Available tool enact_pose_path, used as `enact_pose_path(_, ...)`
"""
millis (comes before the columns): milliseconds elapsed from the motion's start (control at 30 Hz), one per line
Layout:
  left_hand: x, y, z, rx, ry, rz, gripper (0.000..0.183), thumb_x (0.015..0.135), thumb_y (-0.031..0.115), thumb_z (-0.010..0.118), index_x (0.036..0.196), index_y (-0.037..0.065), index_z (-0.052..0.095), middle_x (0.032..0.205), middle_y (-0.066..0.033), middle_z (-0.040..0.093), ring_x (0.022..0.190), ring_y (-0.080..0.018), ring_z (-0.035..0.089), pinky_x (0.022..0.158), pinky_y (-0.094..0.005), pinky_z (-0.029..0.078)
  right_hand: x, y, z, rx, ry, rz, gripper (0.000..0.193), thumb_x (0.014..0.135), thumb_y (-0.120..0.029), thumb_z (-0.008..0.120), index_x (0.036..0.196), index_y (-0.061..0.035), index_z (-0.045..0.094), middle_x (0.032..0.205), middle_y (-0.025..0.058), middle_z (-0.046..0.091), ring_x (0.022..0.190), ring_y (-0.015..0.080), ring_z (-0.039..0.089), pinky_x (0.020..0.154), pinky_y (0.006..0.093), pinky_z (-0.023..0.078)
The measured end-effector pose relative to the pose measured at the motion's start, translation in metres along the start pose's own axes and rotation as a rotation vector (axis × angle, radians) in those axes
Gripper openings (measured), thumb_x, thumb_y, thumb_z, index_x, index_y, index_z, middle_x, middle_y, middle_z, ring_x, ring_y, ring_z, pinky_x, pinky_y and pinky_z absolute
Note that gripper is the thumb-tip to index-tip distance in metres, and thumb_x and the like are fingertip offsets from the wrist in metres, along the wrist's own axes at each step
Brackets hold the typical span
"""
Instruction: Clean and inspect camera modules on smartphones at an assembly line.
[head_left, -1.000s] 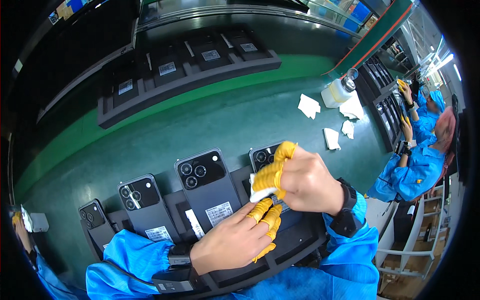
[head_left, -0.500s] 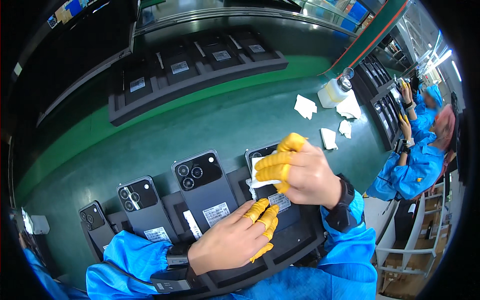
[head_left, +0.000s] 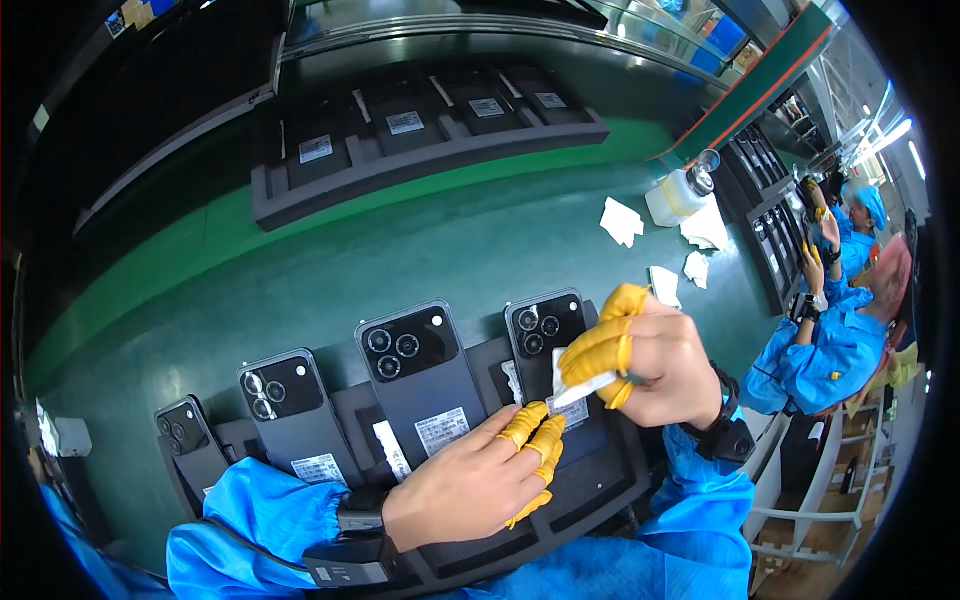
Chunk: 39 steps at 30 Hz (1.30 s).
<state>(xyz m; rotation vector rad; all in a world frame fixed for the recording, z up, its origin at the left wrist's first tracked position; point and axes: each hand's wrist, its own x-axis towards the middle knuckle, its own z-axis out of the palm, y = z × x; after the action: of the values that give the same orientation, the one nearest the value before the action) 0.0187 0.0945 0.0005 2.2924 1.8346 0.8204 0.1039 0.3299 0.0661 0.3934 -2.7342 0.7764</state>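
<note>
My right hand (head_left: 655,365), with yellow finger cots, pinches a folded white wipe (head_left: 578,385) over the back of the rightmost dark smartphone (head_left: 545,322). The wipe is just above that phone's white label; whether it touches the surface, I cannot tell. My left hand (head_left: 465,485), also in yellow finger cots, has bent fingers at the same phone's lower left side, and its fingertips are partly hidden. To the left, another smartphone (head_left: 412,345), a third smartphone (head_left: 282,385) and a smaller-looking smartphone (head_left: 190,440) lie camera side up in a black tray (head_left: 350,405).
A second black tray (head_left: 430,165) with several phones lies at the back. Beyond the right hand are a white paper wipe (head_left: 622,222), other scraps and a liquid bottle (head_left: 678,197). Co-workers in blue (head_left: 825,345) handle trays (head_left: 775,250) on the right.
My right hand has moved right and down with the wipe, uncovering the phone's camera lenses. My left hand stays almost in place. The whole view has shifted slightly.
</note>
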Motion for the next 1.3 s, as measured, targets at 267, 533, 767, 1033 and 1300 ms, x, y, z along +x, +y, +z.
enact_pose_path(267, 0.003, 0.001, -0.001, 0.038, -0.032, 0.027, 0.040, 0.088, 0.037, 0.067, 0.113, 0.006, 0.067, 0.129, -0.0109, 0.062, 0.119, -0.0275, 0.057, 0.113, -0.0439, 0.041, 0.008, 0.009, 0.022, -0.138, 0.017, 0.015, 0.029, 0.060, 0.002, 0.070, 0.088, -0.0035, 0.074, 0.081, 0.0084, 0.069, 0.076, 0.0326, 0.063, 0.073, 0.0397, 0.051)
enact_pose_path(533, 0.004, 0.002, -0.001, 0.017, -0.048, 0.000, 0.042, 0.087, 0.036, 0.069, 0.114, 0.004, 0.066, 0.132, -0.0127, 0.061, 0.121, -0.0294, 0.056, 0.112, -0.0444, 0.042, -0.008, -0.001, 0.002, 0.050, 0.059, 0.013, 0.028, 0.063, 0.003, 0.069, 0.089, -0.0062, 0.076, 0.093, 0.0071, 0.075, 0.077, 0.0301, 0.065, 0.073, 0.0392, 0.052)
enact_pose_path(767, 0.004, -0.002, -0.002, 0.007, -0.017, 0.027, 0.043, 0.087, 0.037, 0.069, 0.115, 0.003, 0.066, 0.133, -0.0135, 0.061, 0.122, -0.0308, 0.055, 0.112, -0.0445, 0.041, -0.012, 0.012, 0.027, -0.229, 0.161, 0.008, 0.032, 0.052, 0.000, 0.069, 0.082, -0.0080, 0.076, 0.071, 0.0037, 0.064, 0.071, 0.0285, 0.062, 0.058, 0.0366, 0.052)
enact_pose_path(1033, 0.004, -0.001, -0.001, 0.024, -0.058, 0.016, 0.044, 0.087, 0.037, 0.070, 0.115, 0.002, 0.066, 0.134, -0.0143, 0.060, 0.121, -0.0315, 0.057, 0.112, -0.0454, 0.041, -0.023, 0.003, 0.023, -0.163, 0.166, 0.013, 0.034, 0.059, 0.001, 0.069, 0.091, -0.0075, 0.077, 0.096, 0.0052, 0.075, 0.075, 0.0256, 0.065, 0.069, 0.0372, 0.053)
enact_pose_path(1300, 0.005, 0.001, -0.003, -0.012, -0.066, -0.014, 0.045, 0.086, 0.035, 0.071, 0.116, 0.002, 0.066, 0.133, -0.0148, 0.061, 0.123, -0.0315, 0.057, 0.113, -0.0457, 0.041, -0.031, 0.028, -0.019, -0.377, 0.291, 0.207, 0.033, 0.060, 0.003, 0.069, 0.091, -0.0081, 0.076, 0.087, 0.0071, 0.074, 0.078, 0.0291, 0.067, 0.073, 0.0385, 0.051)
